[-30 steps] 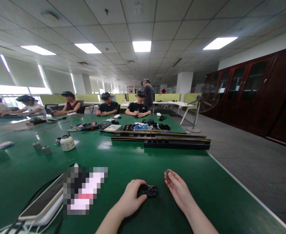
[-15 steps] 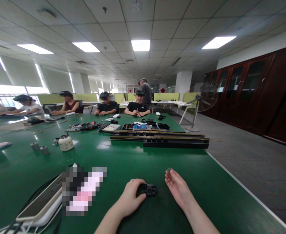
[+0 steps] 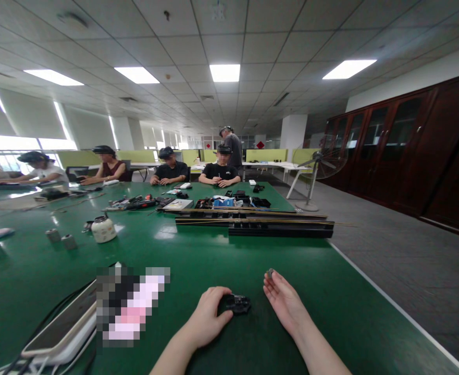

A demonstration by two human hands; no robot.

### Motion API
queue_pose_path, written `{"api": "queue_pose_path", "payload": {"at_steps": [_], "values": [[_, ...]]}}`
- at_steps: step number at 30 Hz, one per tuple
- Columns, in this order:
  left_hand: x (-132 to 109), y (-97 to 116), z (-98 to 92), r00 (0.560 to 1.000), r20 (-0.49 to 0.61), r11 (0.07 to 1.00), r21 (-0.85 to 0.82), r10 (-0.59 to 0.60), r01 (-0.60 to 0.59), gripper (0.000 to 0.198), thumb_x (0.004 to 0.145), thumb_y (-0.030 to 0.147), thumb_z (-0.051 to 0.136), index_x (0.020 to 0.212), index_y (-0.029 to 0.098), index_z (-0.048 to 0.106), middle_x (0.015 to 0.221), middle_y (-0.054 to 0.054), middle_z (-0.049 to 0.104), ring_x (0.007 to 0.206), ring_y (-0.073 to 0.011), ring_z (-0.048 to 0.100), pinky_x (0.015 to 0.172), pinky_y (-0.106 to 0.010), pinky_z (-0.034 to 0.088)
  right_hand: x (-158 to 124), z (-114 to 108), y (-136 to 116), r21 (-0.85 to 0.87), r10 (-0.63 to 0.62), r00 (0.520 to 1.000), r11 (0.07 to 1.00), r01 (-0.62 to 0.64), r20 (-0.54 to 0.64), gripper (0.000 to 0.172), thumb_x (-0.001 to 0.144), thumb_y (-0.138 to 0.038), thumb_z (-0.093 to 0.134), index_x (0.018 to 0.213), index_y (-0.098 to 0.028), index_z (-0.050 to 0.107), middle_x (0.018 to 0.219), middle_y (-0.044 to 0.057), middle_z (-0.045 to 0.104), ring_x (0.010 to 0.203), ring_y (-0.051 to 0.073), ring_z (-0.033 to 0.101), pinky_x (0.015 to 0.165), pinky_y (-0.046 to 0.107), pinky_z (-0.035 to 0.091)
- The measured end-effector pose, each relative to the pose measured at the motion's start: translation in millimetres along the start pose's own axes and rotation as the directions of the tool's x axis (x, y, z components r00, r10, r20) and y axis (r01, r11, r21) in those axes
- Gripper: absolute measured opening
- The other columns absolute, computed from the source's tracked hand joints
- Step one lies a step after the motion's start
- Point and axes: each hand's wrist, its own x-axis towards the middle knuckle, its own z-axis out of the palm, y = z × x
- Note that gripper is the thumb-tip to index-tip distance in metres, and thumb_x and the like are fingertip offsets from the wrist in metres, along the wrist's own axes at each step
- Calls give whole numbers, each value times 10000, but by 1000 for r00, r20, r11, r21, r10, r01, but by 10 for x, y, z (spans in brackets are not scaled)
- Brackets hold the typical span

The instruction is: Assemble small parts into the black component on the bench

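My left hand (image 3: 209, 315) grips a small black plastic part (image 3: 240, 304) between thumb and fingers, low over the green table. The part's upper side shows an uneven, hollowed shape with fine details too small to make out. To the right, apart from it, my right hand (image 3: 286, 299) is raised with the palm turned inward. A tiny greyish piece (image 3: 270, 272) is pinched at its fingertips; its kind cannot be made out.
On the left of the green table (image 3: 198, 260) lie a phone-like device (image 3: 63, 317) with cables and a blurred-out patch. A cream jar (image 3: 103, 230) and two grey cylinders (image 3: 69, 241) stand behind. Long black rails (image 3: 280, 229) with thin rods lie ahead. Co-workers sit beyond.
The view has shifted very slightly. Both hands keep nearly the same place and the same hold.
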Motion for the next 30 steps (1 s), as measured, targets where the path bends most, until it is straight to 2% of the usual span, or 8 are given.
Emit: {"api": "queue_pose_path", "payload": {"at_steps": [25,30], "values": [[1,-36,15,1000,-1,1000,16,8,-8,376,713,194,558,1085,217,509,1106,-52,554,1045,-229,472,941,-349,342,40,-41,26,4,8,1000,1000,-8,21,223,614,-297,745,806,-232,652,802,0,684,778,153,635,744,285,510],[-6,-13,-3,1000,8,1000,12,0,-1,376,709,179,552,1081,212,514,1100,-54,554,1040,-225,473,934,-341,343,19,-20,11,69,45,999,997,-47,29,225,611,-267,753,812,-227,660,783,-13,689,757,125,630,723,237,509]]}}
